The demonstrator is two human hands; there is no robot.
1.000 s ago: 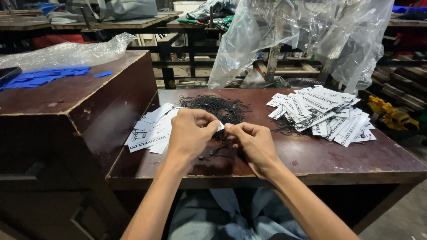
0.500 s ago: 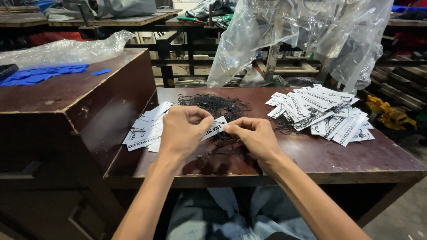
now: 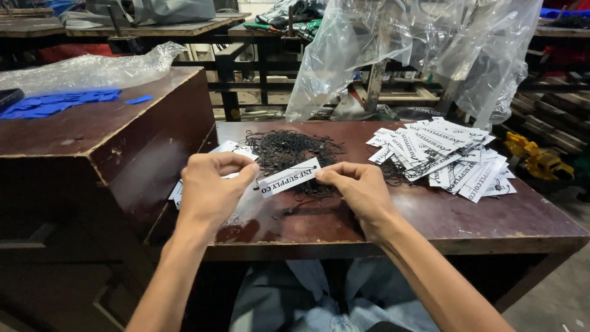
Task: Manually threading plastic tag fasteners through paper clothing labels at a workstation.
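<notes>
Two hands up: left hand (image 3: 212,187), right hand (image 3: 359,187). One white tag (image 3: 289,177) between them. One black string heap (image 3: 292,147). Two tag piles (image 3: 445,157). One clear bag (image 3: 424,49).

white tag (image 3: 289,177) now stretched flat (between both hands)

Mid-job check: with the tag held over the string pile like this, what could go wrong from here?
1. The white tag is pinched only at its ends by the left hand and right hand; a loose grip could drop it into the black string pile.
2. Those strings look tangled, so pulling one may drag others.
3. The tag heap nears the table edge and could slide off.
</notes>
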